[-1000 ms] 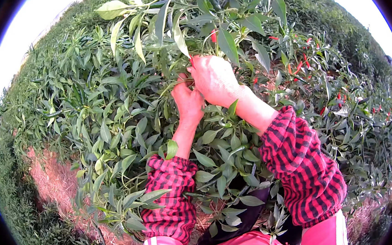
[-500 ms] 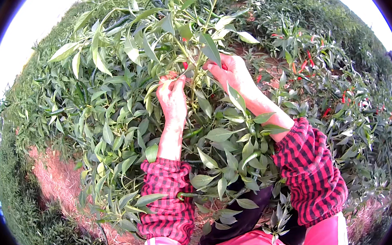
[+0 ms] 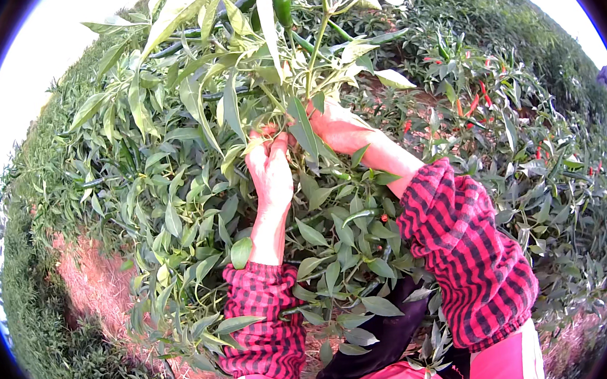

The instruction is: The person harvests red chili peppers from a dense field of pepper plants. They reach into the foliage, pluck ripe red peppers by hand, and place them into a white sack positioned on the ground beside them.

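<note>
A leafy chili pepper plant [image 3: 316, 195] stands in front of me, and both my hands reach in among its upper stems. My left hand [image 3: 270, 169] is closed, with thumb and fingers pressed together at the stems; leaves hide what lies between the tips. Just to its right is my right hand [image 3: 343, 131], its fingers tucked behind a long drooping leaf [image 3: 303, 127] and out of sight. Above the hands hang a green chili [image 3: 282, 6] and a pale green stem [image 3: 318, 42]. Lower down, a small curved green chili [image 3: 360, 215] shows between the leaves.
Dense pepper plants surround me, with red chilies [image 3: 473, 105] on those to the right. A strip of straw-covered soil [image 3: 97, 280] runs along the left. Checked red-and-black sleeve covers [image 3: 264, 321] are on my forearms. Foliage crowds around both arms.
My right hand has moved left and slightly down, closer to the left hand, and its fingers have gone behind leaves. The upper branches have shifted; the red chili between the hands no longer shows.
</note>
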A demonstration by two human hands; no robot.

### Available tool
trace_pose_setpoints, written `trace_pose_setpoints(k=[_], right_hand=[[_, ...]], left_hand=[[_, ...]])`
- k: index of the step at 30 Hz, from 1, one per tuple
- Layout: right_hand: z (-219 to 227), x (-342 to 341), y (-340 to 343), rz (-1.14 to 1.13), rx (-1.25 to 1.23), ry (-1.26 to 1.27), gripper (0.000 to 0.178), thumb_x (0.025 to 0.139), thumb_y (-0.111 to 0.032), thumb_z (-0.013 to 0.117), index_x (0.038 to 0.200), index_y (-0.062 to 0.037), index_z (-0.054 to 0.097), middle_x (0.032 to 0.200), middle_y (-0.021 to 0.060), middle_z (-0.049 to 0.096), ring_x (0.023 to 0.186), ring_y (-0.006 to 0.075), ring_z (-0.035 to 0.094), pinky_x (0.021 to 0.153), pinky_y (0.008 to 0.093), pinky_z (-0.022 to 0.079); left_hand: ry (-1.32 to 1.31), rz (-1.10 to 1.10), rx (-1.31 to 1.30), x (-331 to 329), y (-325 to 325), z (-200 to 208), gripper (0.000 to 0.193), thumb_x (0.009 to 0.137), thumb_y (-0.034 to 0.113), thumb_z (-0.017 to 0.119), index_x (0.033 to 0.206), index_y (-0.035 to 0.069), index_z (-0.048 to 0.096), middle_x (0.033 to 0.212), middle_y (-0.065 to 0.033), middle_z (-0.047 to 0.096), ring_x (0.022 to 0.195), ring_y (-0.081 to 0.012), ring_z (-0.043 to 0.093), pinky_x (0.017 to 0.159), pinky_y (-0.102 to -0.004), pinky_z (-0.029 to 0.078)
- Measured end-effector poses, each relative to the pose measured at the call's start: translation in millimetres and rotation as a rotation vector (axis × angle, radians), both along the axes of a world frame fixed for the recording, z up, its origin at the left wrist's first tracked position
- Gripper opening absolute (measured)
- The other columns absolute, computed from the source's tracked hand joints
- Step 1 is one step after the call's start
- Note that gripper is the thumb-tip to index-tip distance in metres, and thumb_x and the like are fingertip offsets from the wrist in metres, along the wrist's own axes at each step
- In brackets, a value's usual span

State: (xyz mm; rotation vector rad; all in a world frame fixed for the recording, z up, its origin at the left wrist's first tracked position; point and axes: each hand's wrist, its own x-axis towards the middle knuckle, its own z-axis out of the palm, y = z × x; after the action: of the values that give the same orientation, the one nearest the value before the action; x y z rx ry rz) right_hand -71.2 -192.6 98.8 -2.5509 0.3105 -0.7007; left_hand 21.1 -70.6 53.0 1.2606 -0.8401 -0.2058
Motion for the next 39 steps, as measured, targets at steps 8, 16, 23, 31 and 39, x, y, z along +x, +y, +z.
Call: trace_pose_setpoints(k=[8, 16, 23, 31, 39], right_hand=[[27.2, -36.6, 37.2, -0.167, 0.659, -0.045, 0.034, 0.091, -0.031, 0.057, 0.071, -0.0031, 0.060, 0.059, 0.0010, 0.060, 0.050, 0.0052, 0.046, 0.046, 0.0246, 0.035], [29.6, -22.3, 6.7, 0.071, 0.600, -0.546, 0.012, 0.084, -0.012, 0.062, 0.088, -0.0012, 0.064, 0.068, 0.0019, 0.057, 0.059, 0.0123, 0.050, 0.057, 0.0251, 0.041], [77.1, -13.4, 16.3, 0.069, 1.136, -0.160, 0.018, 0.087, -0.011, 0.062, 0.104, -0.0030, 0.065, 0.055, -0.0097, 0.036, 0.040, 0.0010, 0.028, 0.037, 0.0186, 0.018], [70.5, -2.7, -15.7, 0.368, 1.094, 0.029, 0.024, 0.087, -0.008, 0.060, 0.110, -0.0057, 0.062, 0.080, 0.0011, 0.061, 0.066, 0.0097, 0.055, 0.060, 0.0239, 0.046], [56.5, 21.3, 6.3, 0.225, 0.913, -0.171, 0.018, 0.087, -0.014, 0.061, 0.102, -0.0049, 0.063, 0.078, -0.0007, 0.060, 0.066, 0.0092, 0.052, 0.060, 0.0259, 0.044]], left_hand=[[0.304, 0.020, -0.032, 13.7, 7.7, 1.3, 0.016, 0.089, 0.003, 0.052, 0.103, -0.004, 0.058, 0.095, -0.0044, 0.059, 0.079, -0.0138, 0.056, 0.079, -0.0296, 0.044], [0.177, -0.133, -0.040, -1.1, -7.8, -3.9, 0.016, 0.088, 0.003, 0.053, 0.102, -0.002, 0.058, 0.101, -0.0052, 0.058, 0.094, -0.0126, 0.051, 0.088, -0.0277, 0.037], [0.093, -0.056, -0.086, -2.2, 5.8, -2.0, 0.014, 0.088, 0.004, 0.050, 0.093, -0.004, 0.060, 0.085, -0.0031, 0.059, 0.078, -0.0122, 0.050, 0.075, -0.0261, 0.040], [-0.119, -0.064, 0.105, 0.7, -1.4, -3.7, 0.022, 0.088, 0.002, 0.047, 0.107, -0.003, 0.057, 0.093, -0.0097, 0.060, 0.084, -0.0164, 0.055, 0.077, -0.0311, 0.044], [-0.971, 0.518, 0.067, -4.7, 31.9, 7.5, 0.029, 0.086, 0.012, 0.058, 0.113, -0.001, 0.055, 0.107, -0.0217, 0.055, 0.097, -0.0363, 0.054, 0.084, -0.0437, 0.042]])
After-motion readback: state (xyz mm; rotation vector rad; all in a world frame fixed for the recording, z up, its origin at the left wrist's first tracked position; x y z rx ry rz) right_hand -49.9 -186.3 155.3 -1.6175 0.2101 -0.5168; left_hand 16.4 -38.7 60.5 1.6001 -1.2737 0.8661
